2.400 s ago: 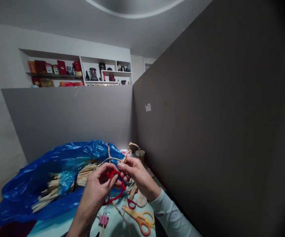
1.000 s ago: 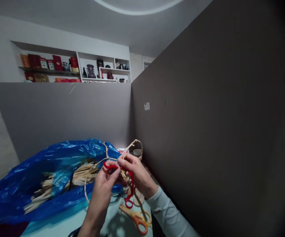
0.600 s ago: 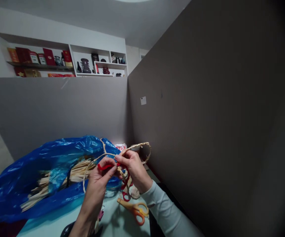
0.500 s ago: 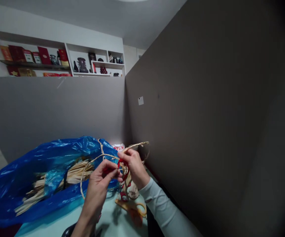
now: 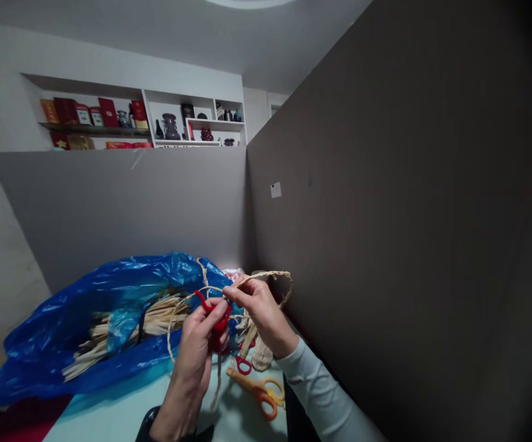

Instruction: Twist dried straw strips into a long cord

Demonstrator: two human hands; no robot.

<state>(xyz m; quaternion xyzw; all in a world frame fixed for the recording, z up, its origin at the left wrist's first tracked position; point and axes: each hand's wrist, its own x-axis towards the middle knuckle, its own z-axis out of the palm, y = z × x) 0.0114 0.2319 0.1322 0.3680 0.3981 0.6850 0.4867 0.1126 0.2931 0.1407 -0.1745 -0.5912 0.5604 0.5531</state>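
Cord (image 5: 273,273) swung right, pale table (image 5: 104,411), partition (image 5: 376,215)

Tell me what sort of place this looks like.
Probably a partitioned indoor workspace, perhaps used for crafts: grey partitions stand around a pale table, which bears orange-handled scissors and a blue plastic bag with a bundle of straw-like strips.

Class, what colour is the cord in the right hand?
The cord is pale straw-yellow, clearest in head view.

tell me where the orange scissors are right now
In the head view, the orange scissors lie on the table at bottom centre, below the right hand and beside the red loop.
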